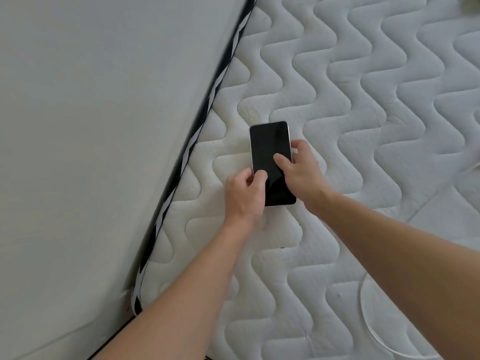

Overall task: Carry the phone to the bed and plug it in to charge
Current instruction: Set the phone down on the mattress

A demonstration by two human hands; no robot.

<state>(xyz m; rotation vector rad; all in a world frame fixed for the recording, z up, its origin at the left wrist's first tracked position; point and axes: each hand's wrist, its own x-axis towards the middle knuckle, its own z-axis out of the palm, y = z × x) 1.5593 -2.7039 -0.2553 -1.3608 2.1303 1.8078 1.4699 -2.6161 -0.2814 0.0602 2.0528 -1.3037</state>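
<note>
Mattress (363, 105) fills most of the view, white and quilted in a wavy stitched pattern, running from the lower middle up to the upper right. Beside it on the left stands a broad, plain pale surface (91, 113), which may be a wall or a padded panel; which one cannot be told. Between the two runs a black-and-white patterned edging strip (191, 146), slanting from the top centre down to the lower left.

Two bare forearms reach in from the bottom edge and meet over the quilting. A thin white cable (363, 302) curves in a loop on the mattress at the lower right, partly hidden behind the right forearm; neither of its ends is visible.

The phone (270, 152) is held over the mattress near the edging strip, screen up and dark, long side pointing away from the person; whether it touches the quilting cannot be told. The left hand (242, 196) pinches its lower left edge, thumb pressed on the glass and fingers curled beneath. The right hand (302, 172) grips the right edge, thumb lying across the screen and fingers wrapped around the side.
</note>
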